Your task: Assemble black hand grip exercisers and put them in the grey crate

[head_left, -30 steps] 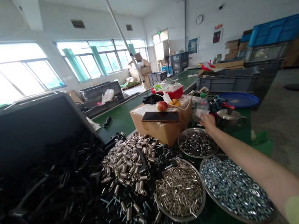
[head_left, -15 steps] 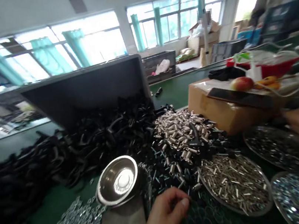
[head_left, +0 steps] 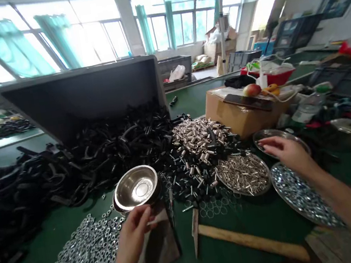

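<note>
My left hand [head_left: 136,229] is closed above a flat metal block [head_left: 159,252], with a small pale pin [head_left: 153,222] jutting from its fingertips. Just behind it, a shiny steel bowl [head_left: 136,186] stands tilted. My right hand [head_left: 286,152] hovers over the rear steel tray [head_left: 300,138], fingertips drawn together; whatever they may hold is too small to make out. Close to that hand are a tray of small metal pins [head_left: 244,174] and a tray of shiny small parts [head_left: 299,194]. A hammer [head_left: 244,235] with a wooden handle lies between my arms.
Metal nuts [head_left: 85,259] are spread at the left front. Black plastic parts [head_left: 109,150] spill from a tipped grey bin [head_left: 91,100]. Springs [head_left: 196,137] are heaped in the middle, with rings [head_left: 215,207] in front. A cardboard box [head_left: 235,113] stands behind the trays.
My left hand has moved left, from beside the rings to the metal block. My right hand has come leftward over the rear tray. The view has shifted, and the hammer now shows.
</note>
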Available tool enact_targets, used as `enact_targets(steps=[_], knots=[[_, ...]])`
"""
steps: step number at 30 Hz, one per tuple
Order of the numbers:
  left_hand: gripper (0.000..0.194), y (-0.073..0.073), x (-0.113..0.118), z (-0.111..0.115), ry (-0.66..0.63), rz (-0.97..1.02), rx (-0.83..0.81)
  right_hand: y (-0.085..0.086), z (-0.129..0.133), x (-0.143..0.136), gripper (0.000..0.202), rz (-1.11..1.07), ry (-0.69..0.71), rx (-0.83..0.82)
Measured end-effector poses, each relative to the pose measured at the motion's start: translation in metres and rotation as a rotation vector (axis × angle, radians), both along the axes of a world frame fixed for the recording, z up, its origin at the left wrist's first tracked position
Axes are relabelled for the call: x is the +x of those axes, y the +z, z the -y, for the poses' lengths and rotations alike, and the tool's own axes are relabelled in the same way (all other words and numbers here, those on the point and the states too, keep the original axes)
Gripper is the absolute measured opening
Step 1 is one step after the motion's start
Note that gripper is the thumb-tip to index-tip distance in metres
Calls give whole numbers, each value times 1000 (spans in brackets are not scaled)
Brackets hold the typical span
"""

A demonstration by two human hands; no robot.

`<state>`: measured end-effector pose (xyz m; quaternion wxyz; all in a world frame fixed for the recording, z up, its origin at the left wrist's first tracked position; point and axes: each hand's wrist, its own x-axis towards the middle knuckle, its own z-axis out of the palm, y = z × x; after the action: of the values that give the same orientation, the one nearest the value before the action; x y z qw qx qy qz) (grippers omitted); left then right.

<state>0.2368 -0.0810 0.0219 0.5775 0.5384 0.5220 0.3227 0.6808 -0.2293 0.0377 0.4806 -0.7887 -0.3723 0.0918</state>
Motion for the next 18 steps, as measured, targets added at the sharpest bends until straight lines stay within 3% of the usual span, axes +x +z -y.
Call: enact_targets(steps=[3,6,11,18], knots=[[44,-6,-22,-16,203,-16,51,9,7,-46,25,133,96,-132],[39,-13,-36,-33,293,1,20,7,13,-69,22,381,76,-209],[31,-21,-41,-52,274,10,-75,-17,28,-92,25,558,-14,-77],[25,-22,-50,-65,220,-18,-150,-31,54,-120,23,496,-10,-44]])
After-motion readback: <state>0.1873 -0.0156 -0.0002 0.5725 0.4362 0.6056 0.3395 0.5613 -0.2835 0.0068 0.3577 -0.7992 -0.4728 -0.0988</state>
